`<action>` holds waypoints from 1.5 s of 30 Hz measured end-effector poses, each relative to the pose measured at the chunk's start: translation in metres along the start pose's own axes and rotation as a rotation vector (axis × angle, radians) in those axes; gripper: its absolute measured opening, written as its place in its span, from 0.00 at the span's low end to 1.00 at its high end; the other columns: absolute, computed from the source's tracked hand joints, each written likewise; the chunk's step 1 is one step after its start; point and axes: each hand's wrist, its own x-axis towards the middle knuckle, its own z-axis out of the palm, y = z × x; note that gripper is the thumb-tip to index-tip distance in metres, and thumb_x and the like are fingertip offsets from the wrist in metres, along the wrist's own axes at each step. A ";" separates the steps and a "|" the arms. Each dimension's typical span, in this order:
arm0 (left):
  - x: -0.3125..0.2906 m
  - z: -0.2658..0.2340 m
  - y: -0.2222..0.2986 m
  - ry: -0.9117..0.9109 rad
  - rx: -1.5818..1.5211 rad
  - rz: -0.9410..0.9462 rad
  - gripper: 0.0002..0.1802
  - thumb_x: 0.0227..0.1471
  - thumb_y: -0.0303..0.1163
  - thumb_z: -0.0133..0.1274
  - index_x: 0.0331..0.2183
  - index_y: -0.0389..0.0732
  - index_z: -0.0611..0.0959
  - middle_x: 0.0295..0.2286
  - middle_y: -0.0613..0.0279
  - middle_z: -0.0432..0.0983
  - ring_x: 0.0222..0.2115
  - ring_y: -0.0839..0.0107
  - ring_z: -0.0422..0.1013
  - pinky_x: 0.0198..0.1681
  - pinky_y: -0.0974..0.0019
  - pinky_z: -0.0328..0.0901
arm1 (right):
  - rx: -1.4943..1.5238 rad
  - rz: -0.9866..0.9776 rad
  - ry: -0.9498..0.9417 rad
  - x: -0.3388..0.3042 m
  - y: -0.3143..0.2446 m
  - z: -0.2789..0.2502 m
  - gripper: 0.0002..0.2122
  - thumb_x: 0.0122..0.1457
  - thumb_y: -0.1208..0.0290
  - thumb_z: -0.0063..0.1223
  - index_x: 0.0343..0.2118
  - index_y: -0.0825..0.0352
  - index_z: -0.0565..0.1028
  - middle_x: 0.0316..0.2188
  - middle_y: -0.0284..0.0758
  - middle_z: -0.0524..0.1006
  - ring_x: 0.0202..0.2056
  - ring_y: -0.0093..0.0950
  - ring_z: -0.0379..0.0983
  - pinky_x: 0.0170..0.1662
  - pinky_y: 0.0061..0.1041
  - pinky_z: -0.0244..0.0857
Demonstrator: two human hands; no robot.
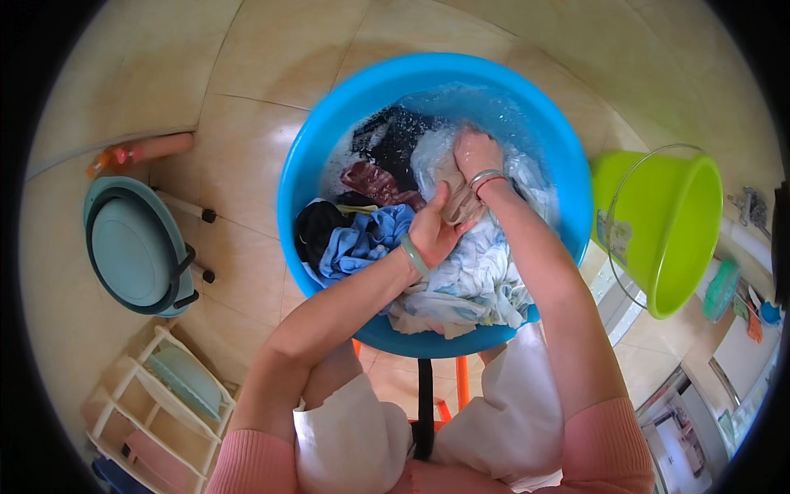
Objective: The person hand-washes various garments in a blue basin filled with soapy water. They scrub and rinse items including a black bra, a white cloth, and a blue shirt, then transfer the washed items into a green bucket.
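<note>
A beige piece of wet cloth (pixel 453 193) is stretched between my hands above the wash in a large blue basin (pixel 294 181). My right hand (pixel 477 153), a silver bangle at its wrist, is closed in a fist on the cloth's far end. Nearer to me, my left hand (pixel 434 232) grips the near end, thumb up, its fingers partly hidden under the cloth. White patterned laundry (pixel 473 280) heaps up at the basin's near right. Blue cloth (pixel 366 239), black cloth (pixel 319 226) and a dark red garment (pixel 378 183) lie to the left, with sudsy water behind.
A bright green bucket (pixel 650 222) with a wire handle stands right of the basin. On the left are stacked grey-green basins (pixel 130 251), an orange-pink bottle (pixel 140 154) and a cream rack (pixel 152 412). Orange stool legs (pixel 462 383) show below the basin, between my knees.
</note>
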 end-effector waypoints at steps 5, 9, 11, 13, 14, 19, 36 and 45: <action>-0.002 0.011 0.008 0.121 -0.157 -0.030 0.28 0.64 0.52 0.35 0.54 0.44 0.71 0.50 0.61 0.72 0.49 0.64 0.69 0.55 0.58 0.61 | 0.191 -0.121 0.030 -0.072 -0.029 -0.017 0.15 0.63 0.58 0.40 0.28 0.65 0.71 0.19 0.46 0.77 0.24 0.47 0.76 0.26 0.43 0.70; -0.004 -0.026 0.008 -0.053 -0.086 0.033 0.28 0.64 0.53 0.34 0.54 0.44 0.71 0.52 0.60 0.70 0.52 0.62 0.66 0.58 0.59 0.58 | 0.493 -0.153 0.094 -0.127 -0.059 -0.023 0.12 0.62 0.64 0.46 0.24 0.65 0.70 0.18 0.48 0.74 0.23 0.47 0.73 0.27 0.45 0.67; -0.002 -0.008 0.011 0.054 -0.105 0.015 0.29 0.63 0.54 0.34 0.55 0.45 0.69 0.53 0.61 0.69 0.53 0.62 0.65 0.58 0.58 0.58 | 0.364 -0.215 0.169 -0.102 -0.046 -0.006 0.14 0.63 0.61 0.42 0.25 0.64 0.72 0.19 0.46 0.76 0.21 0.47 0.74 0.26 0.44 0.68; -0.006 -0.002 0.008 0.080 -0.134 0.007 0.30 0.62 0.55 0.35 0.56 0.45 0.68 0.53 0.61 0.68 0.54 0.62 0.64 0.59 0.57 0.57 | 0.193 -0.161 0.142 -0.067 -0.041 -0.005 0.15 0.63 0.60 0.41 0.26 0.64 0.73 0.21 0.46 0.77 0.22 0.46 0.75 0.27 0.44 0.69; -0.009 0.001 0.006 0.044 -0.147 0.019 0.31 0.62 0.56 0.36 0.57 0.46 0.68 0.53 0.62 0.68 0.54 0.61 0.64 0.60 0.56 0.57 | 0.090 -0.087 0.088 -0.044 -0.042 -0.011 0.14 0.62 0.61 0.42 0.26 0.64 0.74 0.22 0.46 0.78 0.24 0.46 0.76 0.28 0.44 0.70; -0.005 0.007 0.009 -0.037 -0.068 -0.030 0.35 0.61 0.57 0.38 0.60 0.44 0.61 0.58 0.59 0.62 0.59 0.60 0.58 0.62 0.53 0.54 | -0.057 -0.149 -0.013 0.011 0.012 0.001 0.13 0.58 0.60 0.47 0.29 0.64 0.79 0.33 0.46 0.79 0.33 0.44 0.78 0.31 0.39 0.72; -0.004 -0.002 0.010 0.061 -0.141 0.040 0.30 0.63 0.55 0.33 0.58 0.48 0.66 0.57 0.64 0.65 0.56 0.65 0.62 0.60 0.57 0.54 | 0.085 -0.118 0.035 -0.047 -0.043 -0.015 0.13 0.62 0.61 0.43 0.27 0.64 0.74 0.23 0.44 0.79 0.25 0.44 0.77 0.26 0.42 0.71; 0.007 -0.014 0.016 -0.062 -0.096 -0.041 0.31 0.61 0.58 0.35 0.56 0.48 0.69 0.54 0.64 0.68 0.56 0.64 0.62 0.59 0.55 0.56 | 0.110 -0.111 0.063 -0.038 -0.028 -0.011 0.12 0.61 0.63 0.43 0.30 0.66 0.75 0.28 0.49 0.78 0.30 0.46 0.76 0.34 0.44 0.70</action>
